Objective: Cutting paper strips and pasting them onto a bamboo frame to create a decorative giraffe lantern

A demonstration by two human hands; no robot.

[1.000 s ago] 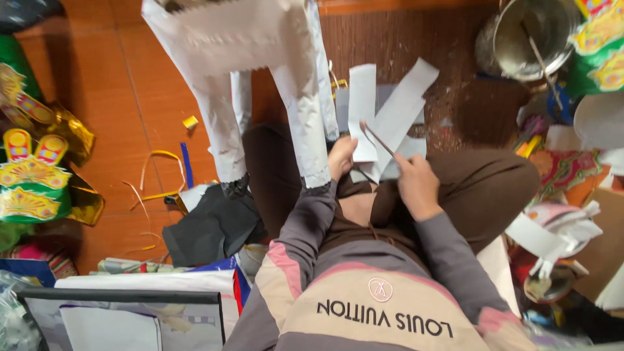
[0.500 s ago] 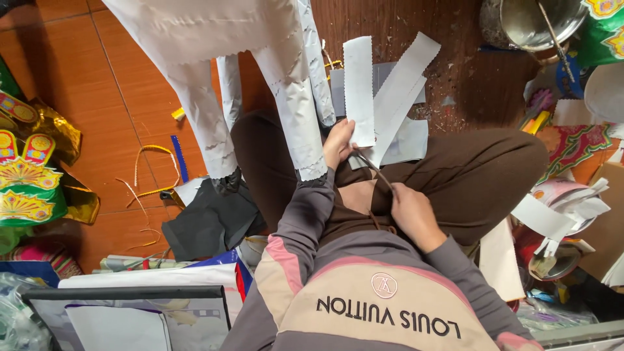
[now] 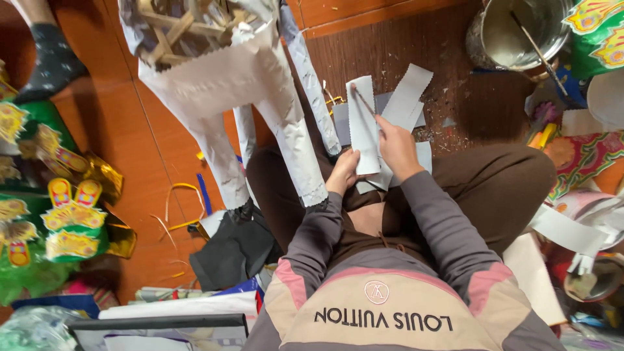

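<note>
Head view, paper strip (image 3: 363,123) pinched by left hand (image 3: 342,170)

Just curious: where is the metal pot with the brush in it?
The metal pot sits on the floor at the top right of the head view, beyond the person's right knee, beside colourful paper decorations.

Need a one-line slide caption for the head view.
Seated person's left hand holds a white scallop-edged paper strip while the right hand draws a thin stick across it, beside a white paper-covered bamboo-frame figure.
</note>
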